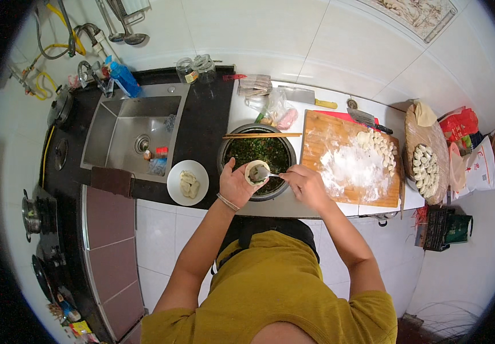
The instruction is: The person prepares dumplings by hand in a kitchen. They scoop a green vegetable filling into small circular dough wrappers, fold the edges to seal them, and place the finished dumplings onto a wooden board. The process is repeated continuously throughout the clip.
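My left hand [235, 184] holds a round dumpling wrapper [249, 174] in its fingers, over the near side of a dark-rimmed bowl of chopped green filling [259, 153]. A metal spoon [271, 175] is gripped in my right hand [306, 187]. Its tip rests at the middle of the wrapper, with a little dark filling there. Across the far rim of the bowl lies a pair of chopsticks [259, 136]. Left of my left hand, a white plate [174, 190] bears pale dough.
A floured wooden board [311, 150] with small dough pieces [376, 146] lies to the right. Beyond it, a round tray [415, 123] bears rows of dumplings [425, 172]. Behind are a cleaver [299, 95] and a plastic bag [279, 106]. A steel sink [127, 123] is at left.
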Available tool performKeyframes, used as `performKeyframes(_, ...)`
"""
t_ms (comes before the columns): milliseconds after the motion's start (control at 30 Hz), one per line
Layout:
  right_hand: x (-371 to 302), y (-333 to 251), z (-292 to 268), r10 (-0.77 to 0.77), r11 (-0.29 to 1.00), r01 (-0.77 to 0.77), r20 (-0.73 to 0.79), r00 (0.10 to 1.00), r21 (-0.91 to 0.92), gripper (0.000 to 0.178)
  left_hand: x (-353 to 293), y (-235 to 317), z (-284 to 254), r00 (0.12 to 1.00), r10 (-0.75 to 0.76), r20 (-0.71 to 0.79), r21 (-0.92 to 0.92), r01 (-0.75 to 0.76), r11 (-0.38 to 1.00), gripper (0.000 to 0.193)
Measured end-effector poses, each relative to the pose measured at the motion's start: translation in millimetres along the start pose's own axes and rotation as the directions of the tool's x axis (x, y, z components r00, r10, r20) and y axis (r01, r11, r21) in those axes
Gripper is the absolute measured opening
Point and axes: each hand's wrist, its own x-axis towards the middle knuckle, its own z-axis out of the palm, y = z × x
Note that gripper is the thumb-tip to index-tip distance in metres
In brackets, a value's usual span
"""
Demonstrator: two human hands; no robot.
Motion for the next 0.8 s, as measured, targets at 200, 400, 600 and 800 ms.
performKeyframes(200, 12, 8, -17, -0.007, 0.994, 0.005, 0.025, 1.000, 0.105, 0.023, -2, 7, 4, 0.998, -0.058, -0.020, 0.000, 0.058, 0.998, 0.067)
performKeyframes(400, 15, 16, -10, -0.074, 0.993, 0.064, 0.108, 0.991, 0.096, 0.021, -4, 9, 6, 0.997, -0.078, -0.019, 0.022, 0.078, 0.997, 0.067)
performKeyframes(600, 10, 27, 2, 0.275, 0.925, -0.312, 0.188, 0.943, 0.216, 0.015, -12, 18, -24, 0.997, 0.018, -0.071, 0.004, -0.018, 1.000, 0.066)
performKeyframes(800, -4, 59, 55, 0.407, 0.892, -0.268, 0.389, 0.827, -0.363, 0.017, -30, 23, -62, 0.975, 0.105, -0.198, 0.023, -0.102, 0.994, 0.066)
